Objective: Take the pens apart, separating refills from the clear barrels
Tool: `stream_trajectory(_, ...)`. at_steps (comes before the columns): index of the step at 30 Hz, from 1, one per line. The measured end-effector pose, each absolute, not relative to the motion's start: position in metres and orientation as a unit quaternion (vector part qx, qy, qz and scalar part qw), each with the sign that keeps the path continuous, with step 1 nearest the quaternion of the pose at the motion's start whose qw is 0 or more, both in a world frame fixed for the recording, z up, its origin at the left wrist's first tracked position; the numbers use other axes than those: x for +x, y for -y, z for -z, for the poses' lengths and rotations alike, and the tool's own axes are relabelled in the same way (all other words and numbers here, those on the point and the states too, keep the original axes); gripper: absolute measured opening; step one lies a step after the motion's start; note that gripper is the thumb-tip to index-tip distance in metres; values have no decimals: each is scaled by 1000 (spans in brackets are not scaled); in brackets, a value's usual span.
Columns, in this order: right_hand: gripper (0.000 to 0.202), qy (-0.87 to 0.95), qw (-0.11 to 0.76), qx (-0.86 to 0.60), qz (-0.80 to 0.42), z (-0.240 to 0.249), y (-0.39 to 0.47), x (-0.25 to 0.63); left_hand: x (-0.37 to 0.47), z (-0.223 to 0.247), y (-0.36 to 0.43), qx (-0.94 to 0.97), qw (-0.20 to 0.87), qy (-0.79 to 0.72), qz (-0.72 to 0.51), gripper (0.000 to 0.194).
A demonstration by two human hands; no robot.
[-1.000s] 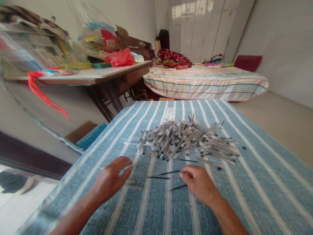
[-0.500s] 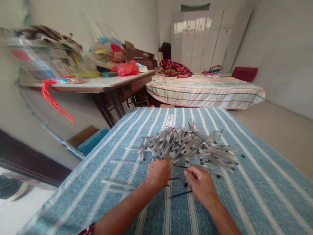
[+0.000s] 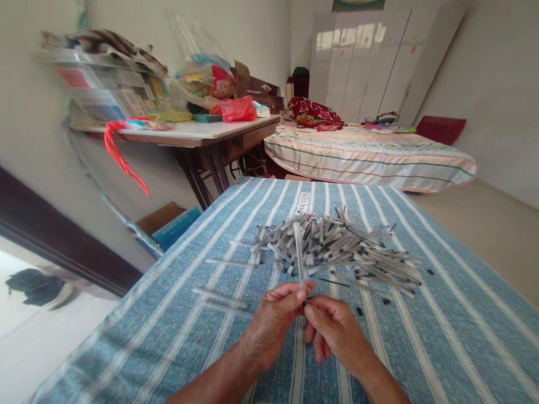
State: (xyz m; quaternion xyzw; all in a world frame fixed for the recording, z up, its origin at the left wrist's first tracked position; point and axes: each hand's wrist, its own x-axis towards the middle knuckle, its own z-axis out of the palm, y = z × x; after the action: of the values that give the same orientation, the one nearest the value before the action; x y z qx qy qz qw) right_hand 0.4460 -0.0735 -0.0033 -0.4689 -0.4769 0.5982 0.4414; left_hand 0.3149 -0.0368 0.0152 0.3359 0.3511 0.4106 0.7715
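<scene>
A person's left hand (image 3: 273, 317) was clamped on a clear, slim pen tube (image 3: 299, 247), thumb pressed against fingers, so that the tube stood up from the grip and leaned slightly to the left. The right hand (image 3: 337, 334) met it from the other side, thumb and forefinger pinched together on the tube's small black end (image 3: 305, 303), the remaining fingers curled below. The two hands nearly touched, held above the near half of a tabletop covered by a blue cloth (image 3: 455, 331) with white stripes.

Just beyond the hands lay a broad, tangled heap of similar clear tubes (image 3: 337, 247), many with black ends; the held tube's top overlapped it in view. A thin dark rod (image 3: 332, 281) rested at the heap's near edge. To the left, loose clear tubes (image 3: 221, 297) lay on the stripes; a small black cap (image 3: 359, 311) sat just to the right of the hands.

Farther off, on the left, a second tabletop (image 3: 197, 133) held a crumpled red bag (image 3: 238, 109), and a bed (image 3: 370, 154) with a striped cover stood before a pale wardrobe (image 3: 366, 73)
</scene>
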Motion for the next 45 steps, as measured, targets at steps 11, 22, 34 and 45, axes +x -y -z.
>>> stream_trajectory(11, 37, 430, 445, -418, -664, 12, 79, 450, 301, -19, 31, 353, 792, -308, -392, 17)
stream_trajectory(22, 32, 448, 479, -520, -548, 13, 74, 449, 291, -8, 21, 332, 738, -422, -409, 23)
stream_trajectory(34, 43, 382, 482, -484, -623, 13, 74, 445, 294, -6, 24, 330, 736, -407, -429, 17)
stream_trajectory(45, 44, 366, 462, -492, -641, 12, 74, 446, 296, -10, 25, 328, 715, -431, -442, 18)
